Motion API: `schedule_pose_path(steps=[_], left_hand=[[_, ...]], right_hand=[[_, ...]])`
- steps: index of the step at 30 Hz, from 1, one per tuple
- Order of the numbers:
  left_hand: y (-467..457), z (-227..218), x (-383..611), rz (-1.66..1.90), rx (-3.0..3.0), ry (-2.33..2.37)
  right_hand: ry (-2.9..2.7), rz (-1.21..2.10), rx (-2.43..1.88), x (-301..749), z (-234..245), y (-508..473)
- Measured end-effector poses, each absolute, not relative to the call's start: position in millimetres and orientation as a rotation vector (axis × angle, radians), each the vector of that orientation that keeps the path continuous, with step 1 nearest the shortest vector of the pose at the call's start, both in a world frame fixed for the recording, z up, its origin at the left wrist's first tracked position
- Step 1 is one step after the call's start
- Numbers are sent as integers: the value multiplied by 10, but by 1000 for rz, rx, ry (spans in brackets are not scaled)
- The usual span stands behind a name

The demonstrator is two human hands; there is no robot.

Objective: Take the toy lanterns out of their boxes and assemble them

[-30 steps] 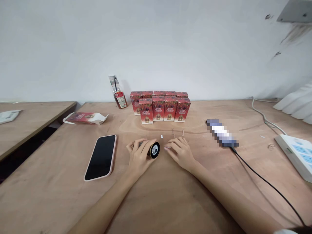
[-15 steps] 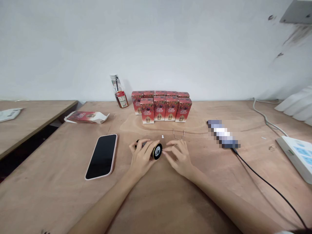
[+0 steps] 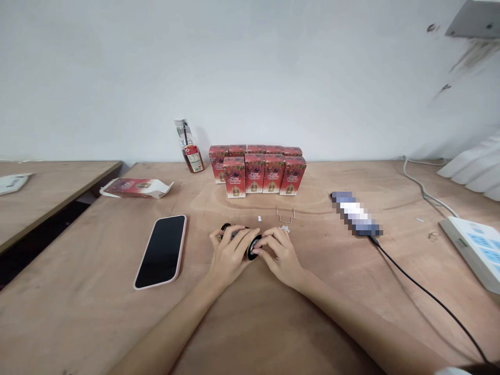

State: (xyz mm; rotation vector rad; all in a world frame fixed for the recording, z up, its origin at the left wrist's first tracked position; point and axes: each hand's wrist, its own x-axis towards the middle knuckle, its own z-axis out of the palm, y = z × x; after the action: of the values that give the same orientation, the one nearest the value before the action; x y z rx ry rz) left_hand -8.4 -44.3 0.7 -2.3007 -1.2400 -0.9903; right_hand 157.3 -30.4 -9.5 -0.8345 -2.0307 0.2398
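On its side lies a small black lantern (image 3: pixel 253 249) with gold-edged round ends, its right end facing my right hand. My left hand (image 3: pixel 230 255) wraps over its body and grips it, covering most of the middle. The thumb and fingers of my right hand (image 3: pixel 279 255) are pinched together at the lantern's round end face; what sits between the fingertips is hidden. Just beyond the hands lies a thin bent wire handle (image 3: pixel 286 221). A small white scrap (image 3: pixel 259 219) is near it, and another white piece (image 3: pixel 285 228) shows behind my right fingers.
Several red Christmas boxes (image 3: pixel 253 174) stand in two rows at the back. A bottle (image 3: pixel 192 156) is left of them, by an opened red box (image 3: pixel 136 187). A black-screened phone (image 3: pixel 162 252) lies left; a cabled phone (image 3: pixel 355 213) and a power strip (image 3: pixel 472 250) lie right.
My right hand has moved left, and its fingertips now meet the lantern's end face. The white piece behind that hand has come into view. My left hand keeps its grip.
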Motion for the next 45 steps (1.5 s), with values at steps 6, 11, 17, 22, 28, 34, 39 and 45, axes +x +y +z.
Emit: schedule_pose_path(steps=[6, 11, 17, 22, 28, 34, 39, 45], left_hand=[[-448, -7, -90, -971, -2299, -1251], [-444, -2, -90, -985, -2310, -1243], [-446, 26, -75, -1035, -2295, -1261], [-456, 26, -77, -1038, -2298, -1297], [-459, 31, -63, -1044, -2274, -1302], [-440, 37, -80, -1084, -2173, -1375], [-427, 46, -118, -1057, -2043, -1428], [-443, 73, -124, -963, -2033, -1168]], right_hand=[[-2120, 211, -855, 1592, -104, -306], [-2151, 171, -846, 1581, -118, -305], [-2137, 97, -817, 1556, -105, -313], [-2051, 112, -839, 1557, -77, -332], [-2021, 119, -763, 1566, -71, -326], [-1837, 428, -752, 1557, -62, -339], [-1468, 1097, -949, 1511, -108, -328], [-1160, 1870, -945, 1509, -11, -279]])
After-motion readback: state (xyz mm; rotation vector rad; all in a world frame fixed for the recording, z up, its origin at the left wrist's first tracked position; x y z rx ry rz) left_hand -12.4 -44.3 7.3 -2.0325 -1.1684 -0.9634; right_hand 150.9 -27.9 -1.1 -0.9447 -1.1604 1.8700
